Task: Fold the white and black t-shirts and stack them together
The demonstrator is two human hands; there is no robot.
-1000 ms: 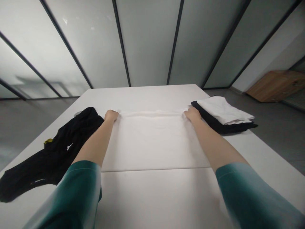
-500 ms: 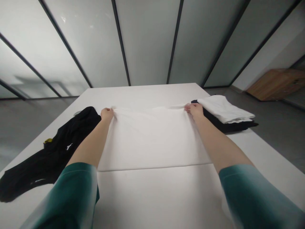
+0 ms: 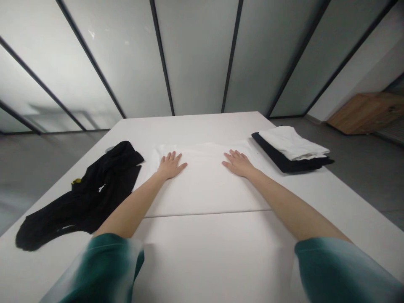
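Note:
A white cloth, likely a garment [image 3: 202,189], lies spread on the white table [image 3: 208,256], its straight folded edge toward me. My left hand [image 3: 171,165] rests palm down on its left part, fingers spread. On the right part my right hand [image 3: 239,163] also lies flat with fingers apart. Neither hand grips anything. The cloth's far edge is hard to tell from the tabletop, and my forearms cover parts of its sides.
A crumpled black garment [image 3: 85,202] with a small yellow patch lies at the left, near my left forearm. At the right is a stack: a folded white cloth [image 3: 292,143] on top of a folded black cloth [image 3: 274,158]. Frosted glass panels [image 3: 195,54] stand behind the table.
Both hands have let go of the cloth's far corners and moved inward, now flat on it. The cloth has settled onto the table.

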